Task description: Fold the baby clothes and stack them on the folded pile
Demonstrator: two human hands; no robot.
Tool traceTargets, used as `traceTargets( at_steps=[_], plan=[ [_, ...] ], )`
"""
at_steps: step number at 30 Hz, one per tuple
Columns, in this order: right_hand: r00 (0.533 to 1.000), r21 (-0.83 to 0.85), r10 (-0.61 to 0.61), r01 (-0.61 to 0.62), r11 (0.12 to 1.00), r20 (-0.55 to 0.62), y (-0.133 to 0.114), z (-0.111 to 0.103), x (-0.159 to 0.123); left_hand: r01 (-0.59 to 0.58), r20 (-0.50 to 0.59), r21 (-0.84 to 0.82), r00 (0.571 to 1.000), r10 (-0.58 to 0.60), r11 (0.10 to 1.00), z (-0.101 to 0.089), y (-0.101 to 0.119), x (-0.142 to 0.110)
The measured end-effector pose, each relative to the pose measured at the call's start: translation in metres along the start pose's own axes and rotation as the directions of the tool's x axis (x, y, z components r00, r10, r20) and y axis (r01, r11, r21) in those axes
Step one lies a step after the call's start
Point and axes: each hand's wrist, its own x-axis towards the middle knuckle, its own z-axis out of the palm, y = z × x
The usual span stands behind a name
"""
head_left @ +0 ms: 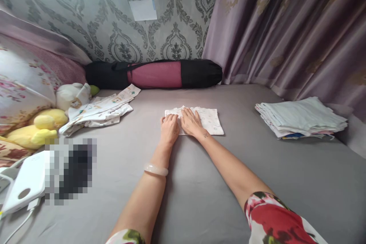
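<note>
A folded white garment [210,120] with a faint small print lies flat on the grey bed sheet [228,167]. My left hand [170,129] is at its left edge, fingers curled down and closed on the cloth; the fingertips are partly hidden. Beside it, my right hand [191,122] rests palm down on top of the garment with its fingers stretched out. The two hands are close together, and the garment's right part shows uncovered.
Loose printed white clothes [100,110] lie at left, near a yellow plush toy [42,126]. A stack of folded clothes [303,116] sits at right. A black and maroon long bag [154,74] lies along the wall. A white power bank [27,183] with cables is at front left.
</note>
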Motion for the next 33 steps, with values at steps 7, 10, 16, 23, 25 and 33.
traceTargets(
  at_steps=[7,10,16,23,25,33],
  plan=[
    [0.999,-0.059,0.022,-0.024,0.998,-0.030,0.017,0.001,-0.008,-0.069,0.055,-0.008,0.996,0.069,0.998,0.004,0.003,-0.003],
    [0.999,-0.060,0.029,-0.031,0.998,-0.037,0.017,0.004,-0.009,-0.071,0.086,-0.008,0.994,0.071,0.997,0.004,0.003,-0.003],
    [0.998,-0.049,0.027,-0.029,0.998,-0.051,0.018,0.006,-0.009,-0.083,0.059,-0.026,0.995,0.085,0.996,0.007,0.000,-0.004],
    [0.998,-0.020,0.046,-0.047,0.999,-0.042,0.024,0.000,-0.011,-0.080,0.055,-0.047,0.995,0.082,0.996,0.008,0.002,-0.005],
    [0.994,-0.031,0.081,-0.084,0.996,-0.068,0.029,-0.004,-0.012,-0.087,0.064,-0.052,0.994,0.091,0.995,0.007,0.005,-0.005],
    [0.987,-0.064,0.142,-0.147,0.987,-0.078,0.046,-0.004,-0.018,-0.156,0.124,-0.034,0.979,0.159,0.987,0.008,0.017,-0.006]
  ],
)
